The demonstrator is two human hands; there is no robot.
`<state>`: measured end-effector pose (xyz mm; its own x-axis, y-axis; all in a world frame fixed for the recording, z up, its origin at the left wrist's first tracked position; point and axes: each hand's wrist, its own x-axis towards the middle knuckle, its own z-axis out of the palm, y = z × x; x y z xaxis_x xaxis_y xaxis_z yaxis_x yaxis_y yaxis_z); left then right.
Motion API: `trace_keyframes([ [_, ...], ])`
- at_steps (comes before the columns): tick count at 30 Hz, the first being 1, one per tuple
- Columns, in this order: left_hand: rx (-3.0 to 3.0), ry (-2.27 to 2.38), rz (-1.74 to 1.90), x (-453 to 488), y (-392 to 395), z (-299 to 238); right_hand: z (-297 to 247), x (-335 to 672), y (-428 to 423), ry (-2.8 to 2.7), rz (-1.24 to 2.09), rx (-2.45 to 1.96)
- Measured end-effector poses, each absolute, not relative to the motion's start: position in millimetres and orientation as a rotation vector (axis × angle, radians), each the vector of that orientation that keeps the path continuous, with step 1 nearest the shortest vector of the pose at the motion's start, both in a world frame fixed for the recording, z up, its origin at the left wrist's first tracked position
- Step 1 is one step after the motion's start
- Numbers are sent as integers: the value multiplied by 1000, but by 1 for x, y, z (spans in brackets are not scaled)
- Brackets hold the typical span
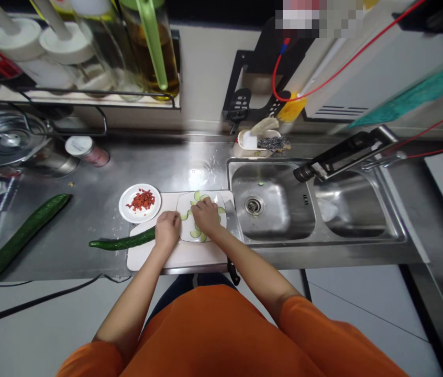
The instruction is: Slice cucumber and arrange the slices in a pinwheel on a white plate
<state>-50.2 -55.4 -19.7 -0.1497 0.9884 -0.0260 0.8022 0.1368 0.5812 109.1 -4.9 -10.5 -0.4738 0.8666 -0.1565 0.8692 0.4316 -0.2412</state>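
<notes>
A squarish clear-looking plate [185, 234] with several pale green cucumber slices [197, 232] rests on a white cutting board [143, 257]. Over the plate, my right hand [207, 215] has its fingers bent down and closed among the slices, with one at the fingertips. My left hand [167, 229] is at the plate's left edge, its fingers pinched together at a thin slice. Just left of that hand lies a cut cucumber [123, 243], its right end hidden behind the hand. A knife [234, 272] lies along the board's right side, black handle toward me.
A white plate of chopped red pieces [123, 207] stands behind the board. Another whole cucumber [25, 235] lies on the counter at far left. To the right is a double steel sink [272, 236] with a faucet [335, 157]. Bottles and jars fill a rack [99, 99] above.
</notes>
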Motion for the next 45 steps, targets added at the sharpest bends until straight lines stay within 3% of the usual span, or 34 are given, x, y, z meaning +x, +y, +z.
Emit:
trace_keyframes([
  [21,1976,1948,438,-41,-63,-17,-16,121,-45,2746,-321,1492],
  [45,1884,1978,585,-60,-65,-5,-2,124,-47,2758,-380,1533],
])
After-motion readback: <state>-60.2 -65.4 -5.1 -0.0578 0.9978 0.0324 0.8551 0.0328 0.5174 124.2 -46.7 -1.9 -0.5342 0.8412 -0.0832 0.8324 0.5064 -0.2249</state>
